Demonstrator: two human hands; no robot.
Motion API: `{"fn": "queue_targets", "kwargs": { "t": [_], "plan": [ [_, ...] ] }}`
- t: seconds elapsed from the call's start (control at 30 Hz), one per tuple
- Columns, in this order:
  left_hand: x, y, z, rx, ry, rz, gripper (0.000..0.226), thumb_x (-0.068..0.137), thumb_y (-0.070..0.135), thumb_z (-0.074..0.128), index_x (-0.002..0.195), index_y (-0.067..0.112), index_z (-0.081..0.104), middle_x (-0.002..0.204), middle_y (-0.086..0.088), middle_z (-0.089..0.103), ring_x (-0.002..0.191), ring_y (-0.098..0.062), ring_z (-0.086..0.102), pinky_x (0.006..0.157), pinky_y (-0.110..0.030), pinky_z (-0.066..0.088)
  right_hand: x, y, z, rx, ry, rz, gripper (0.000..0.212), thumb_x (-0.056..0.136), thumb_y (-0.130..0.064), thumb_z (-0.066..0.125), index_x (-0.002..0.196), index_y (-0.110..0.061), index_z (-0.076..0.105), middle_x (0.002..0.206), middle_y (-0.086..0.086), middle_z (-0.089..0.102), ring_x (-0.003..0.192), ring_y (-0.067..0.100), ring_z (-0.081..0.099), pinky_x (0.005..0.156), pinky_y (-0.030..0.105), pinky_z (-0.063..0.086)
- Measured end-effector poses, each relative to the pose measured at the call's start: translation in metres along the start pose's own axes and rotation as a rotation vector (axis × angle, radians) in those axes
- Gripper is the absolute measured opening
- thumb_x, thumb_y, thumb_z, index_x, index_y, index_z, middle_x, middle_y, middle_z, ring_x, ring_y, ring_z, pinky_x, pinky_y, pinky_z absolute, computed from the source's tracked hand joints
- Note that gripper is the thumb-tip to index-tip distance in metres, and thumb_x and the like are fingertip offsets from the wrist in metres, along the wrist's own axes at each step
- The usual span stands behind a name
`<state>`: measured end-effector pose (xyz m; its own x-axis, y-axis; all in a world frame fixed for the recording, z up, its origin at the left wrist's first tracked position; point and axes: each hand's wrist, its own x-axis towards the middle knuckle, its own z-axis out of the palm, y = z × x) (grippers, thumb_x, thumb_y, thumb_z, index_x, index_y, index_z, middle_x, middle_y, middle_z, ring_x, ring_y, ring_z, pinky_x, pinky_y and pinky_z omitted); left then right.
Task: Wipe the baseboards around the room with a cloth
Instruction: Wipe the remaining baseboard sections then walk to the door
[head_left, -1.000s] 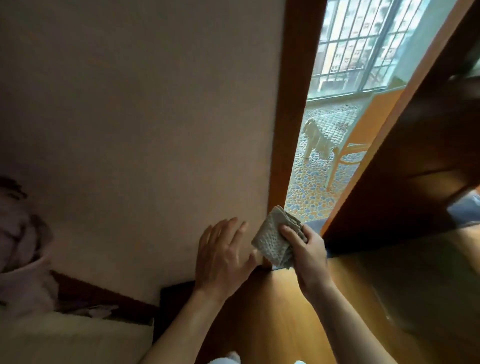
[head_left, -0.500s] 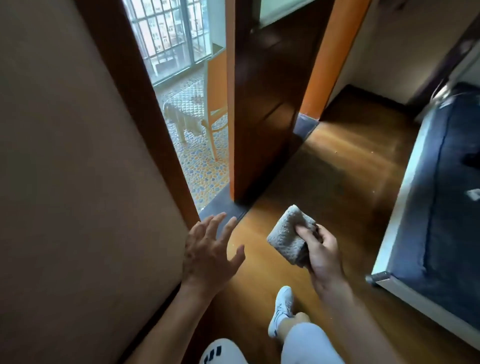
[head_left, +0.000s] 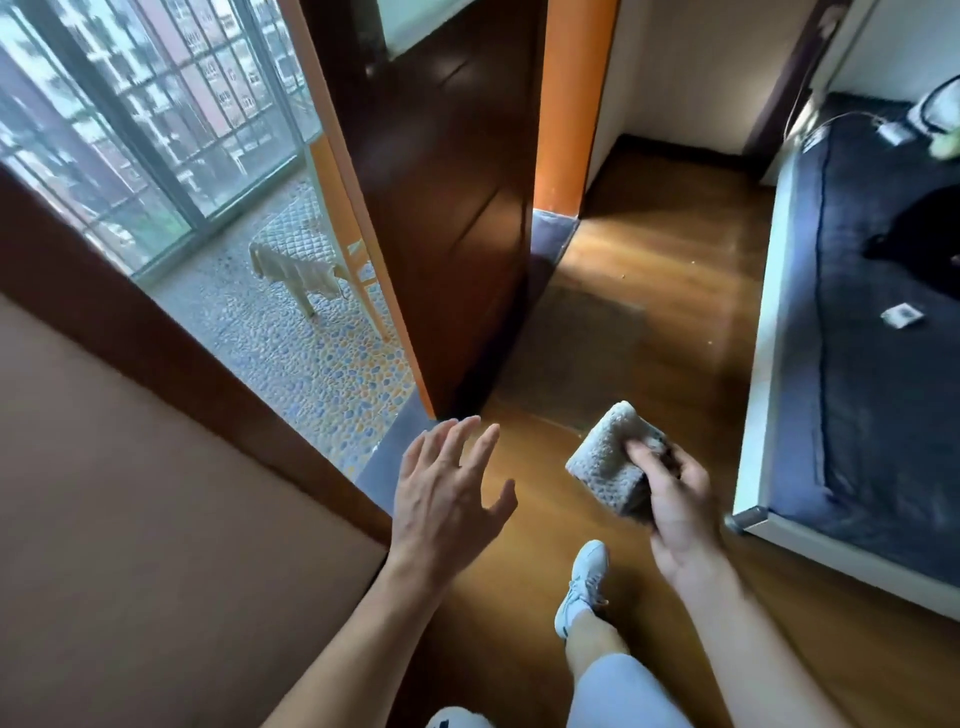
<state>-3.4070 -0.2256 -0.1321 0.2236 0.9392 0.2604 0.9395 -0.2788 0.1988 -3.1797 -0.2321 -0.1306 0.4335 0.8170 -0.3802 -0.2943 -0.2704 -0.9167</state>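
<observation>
Above the floor (head_left: 649, 291), right hand (head_left: 675, 499) grips folded cloth (head_left: 605, 460), clear of any baseboard (head_left: 680, 145). Left hand (head_left: 441, 493) spread, empty, near doorway. Judged between stretches; next needs cloth lowered onto trim.

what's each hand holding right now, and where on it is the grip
The right hand grips the folded cloth at its near end, thumb on top. The left hand holds nothing, fingers spread.

A dark wooden door (head_left: 447, 208) stands open beside an orange post (head_left: 558, 104); a draped chair (head_left: 311, 273) sits on the pebbled balcony floor (head_left: 311, 364). A dark blue mattress (head_left: 883, 415) lies at right.
</observation>
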Motion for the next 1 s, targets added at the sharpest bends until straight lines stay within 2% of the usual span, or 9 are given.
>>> {"fn": "queue_targets", "kwargs": {
  "t": [0.23,0.3,0.43,0.53,0.63,0.77,0.93,1.0],
  "plan": [
    [0.120,0.034,0.044,0.009,-0.032,0.035,0.060,0.090,0.056,0.049,0.139,0.022,0.057,0.140,-0.004,0.058,0.130,-0.026,0.052,0.103,-0.047,0.047,0.120,-0.028,-0.007,-0.001,0.022,0.031,0.005,0.090,-0.019,0.070,0.091,-0.013,0.069,0.079,0.005,0.068,0.070,0.023,0.062,0.053,0.029,0.044],
    [0.161,0.047,0.056,0.020,-0.043,0.048,0.060,0.091,0.055,0.049,0.140,0.022,0.058,0.141,-0.004,0.058,0.131,-0.026,0.051,0.103,-0.048,0.047,0.160,-0.047,-0.012,-0.003,0.025,0.035,0.004,0.091,-0.018,0.069,0.091,-0.014,0.069,0.081,0.005,0.068,0.070,0.023,0.062,0.054,0.030,0.045],
    [0.233,0.075,0.074,0.024,-0.054,0.039,0.060,0.092,0.055,0.049,0.140,0.021,0.058,0.142,-0.005,0.057,0.132,-0.027,0.051,0.106,-0.049,0.045,0.232,-0.086,-0.024,0.002,0.004,0.037,0.004,0.091,-0.020,0.070,0.094,-0.018,0.072,0.086,0.004,0.071,0.076,0.024,0.066,0.062,0.040,0.049],
    [0.274,0.088,0.087,0.024,-0.043,0.038,0.059,0.092,0.054,0.049,0.139,0.021,0.059,0.142,-0.006,0.058,0.131,-0.028,0.052,0.106,-0.050,0.046,0.274,-0.109,-0.030,0.012,0.023,0.033,0.005,0.090,-0.020,0.071,0.094,-0.017,0.072,0.087,0.002,0.072,0.078,0.021,0.067,0.055,0.030,0.049],
    [0.305,0.101,0.098,0.034,-0.056,0.028,0.059,0.093,0.055,0.047,0.140,0.021,0.058,0.142,-0.007,0.058,0.132,-0.028,0.052,0.107,-0.051,0.046,0.306,-0.125,-0.034,0.008,0.025,0.041,0.012,0.090,-0.021,0.072,0.100,-0.015,0.071,0.091,0.003,0.073,0.077,0.020,0.068,0.050,0.028,0.048],
    [0.350,0.114,0.113,0.032,-0.053,0.060,0.057,0.092,0.054,0.048,0.139,0.022,0.059,0.141,-0.006,0.059,0.131,-0.028,0.053,0.107,-0.049,0.044,0.344,-0.145,-0.035,0.022,0.024,0.040,0.007,0.091,-0.017,0.069,0.097,-0.012,0.069,0.085,0.010,0.067,0.067,0.020,0.061,0.039,0.022,0.042],
    [0.406,0.119,0.131,0.021,-0.061,0.067,0.057,0.093,0.053,0.045,0.137,0.021,0.061,0.140,-0.006,0.060,0.130,-0.028,0.054,0.106,-0.049,0.045,0.392,-0.158,-0.027,0.039,0.042,0.056,0.015,0.091,-0.020,0.070,0.104,-0.014,0.070,0.098,0.007,0.073,0.085,0.022,0.069,0.049,0.025,0.049],
    [0.434,0.118,0.141,0.004,-0.063,0.081,0.057,0.093,0.053,0.045,0.137,0.021,0.061,0.140,-0.006,0.060,0.130,-0.029,0.054,0.106,-0.050,0.046,0.414,-0.165,-0.021,0.044,0.053,0.057,0.016,0.091,-0.021,0.070,0.105,-0.014,0.070,0.098,0.005,0.074,0.085,0.021,0.070,0.052,0.027,0.050]
  ]
}}
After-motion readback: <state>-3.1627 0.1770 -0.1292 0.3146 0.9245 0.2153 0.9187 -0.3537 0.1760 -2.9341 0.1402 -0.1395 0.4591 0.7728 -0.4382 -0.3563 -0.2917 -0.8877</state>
